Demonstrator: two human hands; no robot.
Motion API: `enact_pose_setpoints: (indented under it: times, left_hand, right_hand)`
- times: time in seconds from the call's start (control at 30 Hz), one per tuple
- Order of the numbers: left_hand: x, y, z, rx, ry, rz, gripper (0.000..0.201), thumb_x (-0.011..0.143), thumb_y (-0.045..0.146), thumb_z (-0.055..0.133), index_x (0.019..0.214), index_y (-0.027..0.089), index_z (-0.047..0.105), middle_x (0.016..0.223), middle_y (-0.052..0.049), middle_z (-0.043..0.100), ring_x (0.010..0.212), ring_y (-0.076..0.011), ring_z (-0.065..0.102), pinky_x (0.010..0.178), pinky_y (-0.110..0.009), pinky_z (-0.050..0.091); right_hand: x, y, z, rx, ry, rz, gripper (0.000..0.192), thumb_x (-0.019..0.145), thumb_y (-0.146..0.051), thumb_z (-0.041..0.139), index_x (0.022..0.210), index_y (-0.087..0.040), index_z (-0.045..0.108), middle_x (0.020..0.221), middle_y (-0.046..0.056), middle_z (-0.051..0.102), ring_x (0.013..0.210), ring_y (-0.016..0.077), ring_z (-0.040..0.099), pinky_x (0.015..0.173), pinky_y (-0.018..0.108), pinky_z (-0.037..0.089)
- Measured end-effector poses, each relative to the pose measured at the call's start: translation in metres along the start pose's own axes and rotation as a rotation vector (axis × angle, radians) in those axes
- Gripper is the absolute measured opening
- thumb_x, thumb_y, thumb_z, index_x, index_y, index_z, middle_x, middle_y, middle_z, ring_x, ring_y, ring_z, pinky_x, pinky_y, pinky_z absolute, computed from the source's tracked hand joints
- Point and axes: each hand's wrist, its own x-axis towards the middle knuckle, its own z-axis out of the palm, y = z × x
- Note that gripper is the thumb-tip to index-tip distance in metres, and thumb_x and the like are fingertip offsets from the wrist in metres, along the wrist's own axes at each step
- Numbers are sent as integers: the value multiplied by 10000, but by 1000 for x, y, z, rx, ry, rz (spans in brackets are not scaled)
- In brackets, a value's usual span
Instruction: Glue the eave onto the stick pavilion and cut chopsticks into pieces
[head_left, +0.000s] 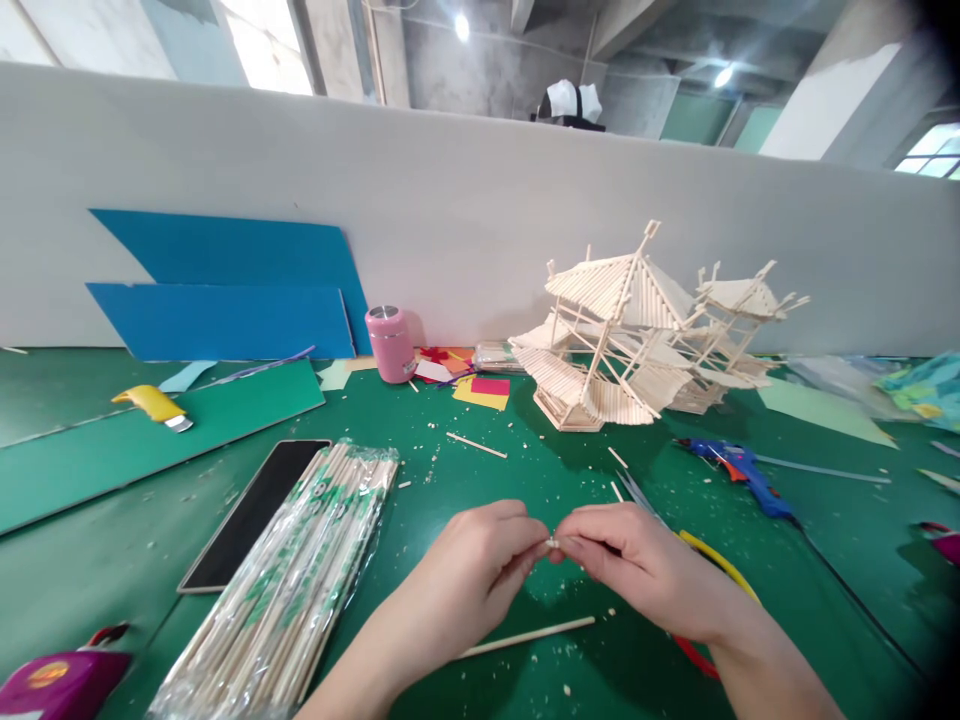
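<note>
- Pinching a tiny wood piece (553, 543) between them, the left hand (472, 565) and the right hand (637, 565) meet fingertip to fingertip low in the middle of the view, above the green counter (525, 470).
- Both hands are closed down to a fine pinch, thumbs and forefingers pressed on the small piece; it is too small to tell its exact shape.
- A single thin stick (529, 636) lies on the counter just under the hands, angled across.
- Scissors (705, 560) with yellow and red handles lie partly hidden beneath the right hand.
- A clear-wrapped bundle of sticks (289, 590) rests left of the left hand, with a dark phone (251, 515) lying flat beside it.
- A stick-built pavilion model (637, 340) stands farther back, tilted, near the white wall (480, 200).
- A blue glue gun (739, 470) lies right of centre, well apart from the hands.
- A pink cup (390, 343) stands by the wall, next to blue sheets (225, 290) leaning against it.
- A yellow utility knife (154, 405) lies far left on a green board.
- Sawdust crumbs speckle the counter.
</note>
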Motion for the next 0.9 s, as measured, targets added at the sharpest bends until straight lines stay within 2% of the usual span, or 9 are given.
enact_pose_setpoints:
  times: [0.17,0.57,0.67,0.77,0.83,0.9]
  left_hand:
    - [1,3,-2,-204,52,-32,256,880,226,339,800,167,574,720,-1,511,647,-95,454,588,-196,342]
    - [7,4,4,-499,178,-201,235,835,284,430,760,155,611,699,-12,524,651,-115,452,586,-219,342]
    - [9,4,5,-638,242,-273,196,813,276,471,766,141,606,667,5,489,578,-92,419,522,-206,325]
    - [10,2,8,-819,286,-324,208,805,297,489,733,131,591,571,29,460,507,-73,384,487,-199,306]
    - [11,0,12,-970,307,-349,215,798,310,504,723,127,586,530,23,491,505,-76,414,507,-201,326]
    - [11,0,16,-1136,329,-380,195,782,306,532,748,124,592,553,0,552,541,-92,479,561,-218,374]
  right_hand:
    - [-1,2,2,216,40,31,299,887,-337,367,698,-170,527,584,-48,382,544,80,348,488,191,282]
    - [0,8,12,504,188,71,261,872,-342,414,803,-165,593,590,-37,436,569,85,395,511,205,302]
    - [2,9,17,624,273,96,217,869,-330,427,853,-185,587,600,-35,486,550,81,424,495,193,330]
    - [6,12,24,723,406,101,183,861,-318,451,854,-207,597,710,-11,579,638,92,517,582,195,406]
    - [9,13,31,731,513,87,148,834,-307,504,857,-227,626,833,-5,597,716,94,536,635,185,424]
    - [12,13,37,743,582,85,129,811,-302,540,871,-254,643,863,-19,585,694,79,523,620,167,430]
